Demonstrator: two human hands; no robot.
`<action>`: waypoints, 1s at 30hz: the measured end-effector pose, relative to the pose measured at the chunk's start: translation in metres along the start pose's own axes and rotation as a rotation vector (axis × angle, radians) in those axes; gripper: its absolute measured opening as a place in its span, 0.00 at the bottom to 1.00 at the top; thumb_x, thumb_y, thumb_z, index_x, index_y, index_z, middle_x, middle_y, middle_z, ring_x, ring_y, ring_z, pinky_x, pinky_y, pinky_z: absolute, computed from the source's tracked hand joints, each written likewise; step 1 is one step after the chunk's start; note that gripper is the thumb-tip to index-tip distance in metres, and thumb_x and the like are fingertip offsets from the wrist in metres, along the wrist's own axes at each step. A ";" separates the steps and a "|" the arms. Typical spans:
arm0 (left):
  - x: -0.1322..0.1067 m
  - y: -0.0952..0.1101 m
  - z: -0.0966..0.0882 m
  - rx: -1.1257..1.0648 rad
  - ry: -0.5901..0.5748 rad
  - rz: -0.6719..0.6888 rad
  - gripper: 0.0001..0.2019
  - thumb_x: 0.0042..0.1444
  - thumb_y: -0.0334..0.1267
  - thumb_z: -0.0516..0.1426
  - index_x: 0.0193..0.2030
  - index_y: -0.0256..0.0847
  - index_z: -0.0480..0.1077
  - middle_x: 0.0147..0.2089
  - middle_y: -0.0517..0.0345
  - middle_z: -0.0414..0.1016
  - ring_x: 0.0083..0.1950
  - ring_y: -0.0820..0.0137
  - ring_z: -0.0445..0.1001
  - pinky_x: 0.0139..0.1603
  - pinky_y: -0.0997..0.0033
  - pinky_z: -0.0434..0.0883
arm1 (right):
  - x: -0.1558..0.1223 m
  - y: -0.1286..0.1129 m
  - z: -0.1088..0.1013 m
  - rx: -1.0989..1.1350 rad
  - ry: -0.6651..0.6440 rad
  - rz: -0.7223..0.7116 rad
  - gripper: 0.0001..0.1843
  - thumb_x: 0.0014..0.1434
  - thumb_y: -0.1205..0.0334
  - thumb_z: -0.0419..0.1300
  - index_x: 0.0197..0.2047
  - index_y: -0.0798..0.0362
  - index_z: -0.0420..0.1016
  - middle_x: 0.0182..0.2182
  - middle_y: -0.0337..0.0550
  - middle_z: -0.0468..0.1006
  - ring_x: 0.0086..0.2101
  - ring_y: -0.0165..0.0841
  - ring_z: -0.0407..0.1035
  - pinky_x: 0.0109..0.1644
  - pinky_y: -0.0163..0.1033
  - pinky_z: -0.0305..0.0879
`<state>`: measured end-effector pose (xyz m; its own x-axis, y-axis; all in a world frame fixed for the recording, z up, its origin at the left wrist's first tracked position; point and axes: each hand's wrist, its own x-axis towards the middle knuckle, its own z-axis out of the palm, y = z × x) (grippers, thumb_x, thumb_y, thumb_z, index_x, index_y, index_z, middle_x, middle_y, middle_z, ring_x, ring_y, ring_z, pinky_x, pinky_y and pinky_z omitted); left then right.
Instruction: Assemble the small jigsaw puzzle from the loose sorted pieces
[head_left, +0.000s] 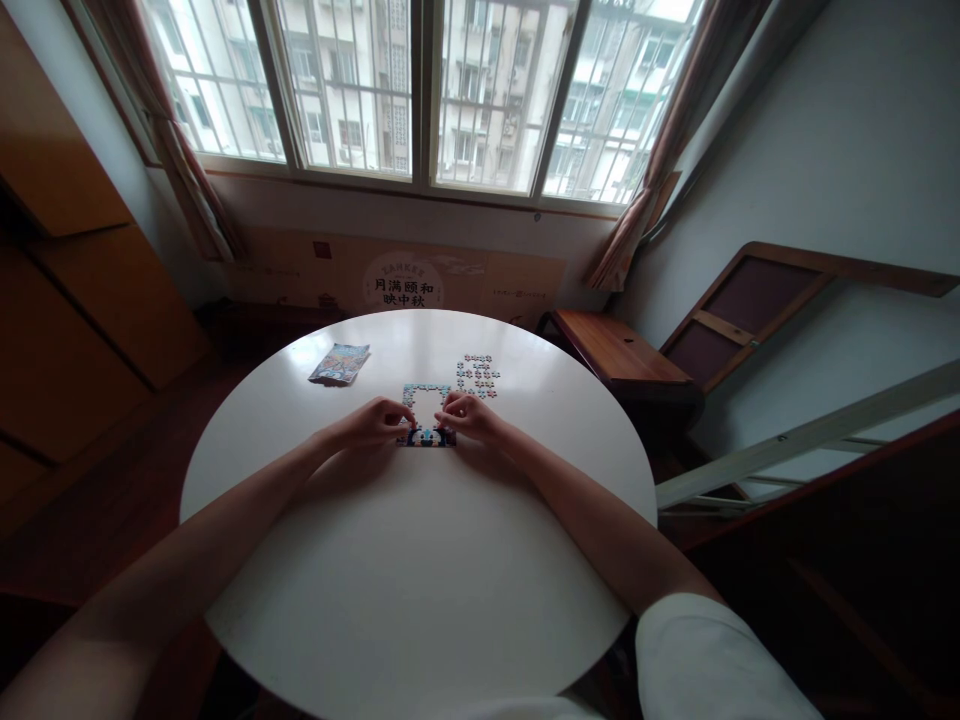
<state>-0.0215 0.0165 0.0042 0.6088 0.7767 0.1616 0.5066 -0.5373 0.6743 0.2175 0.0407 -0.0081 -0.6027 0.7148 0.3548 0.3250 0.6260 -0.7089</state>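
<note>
A partly joined jigsaw puzzle (427,440) lies flat on the white round table, a border of pieces around a bare middle. Along its left side rests my left hand (375,422), fingers curled and thumb tip at the inner edge of the border. My right hand (474,416) is at the puzzle's right side, with thumb and fingertips drawn together over the border. Whatever either hand pinches is too small to make out. Several loose puzzle pieces (480,375) are spread in rows just beyond my right hand.
The white round table (420,580) fills the middle of the view. A crumpled printed packet (340,364) lies at its back left. Past the right edge stand a wooden bench (600,345) and a leaning wooden frame (750,300). A barred window is ahead.
</note>
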 end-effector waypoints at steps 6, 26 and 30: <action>0.001 0.000 0.000 -0.027 -0.016 0.004 0.15 0.54 0.44 0.55 0.36 0.32 0.75 0.20 0.66 0.53 0.23 0.79 0.51 0.23 0.78 0.49 | 0.002 0.006 0.000 0.047 0.027 -0.009 0.20 0.58 0.48 0.58 0.27 0.56 0.81 0.28 0.42 0.67 0.29 0.28 0.62 0.32 0.33 0.58; 0.000 0.002 0.002 -0.023 -0.058 0.004 0.16 0.56 0.47 0.54 0.39 0.36 0.74 0.20 0.67 0.54 0.22 0.78 0.51 0.23 0.77 0.49 | -0.002 -0.002 0.001 -0.051 0.014 -0.036 0.16 0.58 0.52 0.60 0.29 0.55 0.80 0.30 0.42 0.67 0.27 0.25 0.61 0.31 0.32 0.58; 0.000 0.004 0.002 -0.015 -0.054 0.006 0.16 0.56 0.48 0.54 0.39 0.35 0.74 0.20 0.66 0.54 0.22 0.78 0.51 0.23 0.77 0.49 | -0.003 -0.006 0.000 -0.075 0.039 -0.039 0.16 0.58 0.52 0.59 0.28 0.56 0.79 0.30 0.42 0.68 0.27 0.25 0.61 0.31 0.32 0.59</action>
<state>-0.0187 0.0136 0.0059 0.6438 0.7546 0.1268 0.4942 -0.5365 0.6841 0.2172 0.0348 -0.0055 -0.5876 0.7001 0.4057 0.3568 0.6742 -0.6466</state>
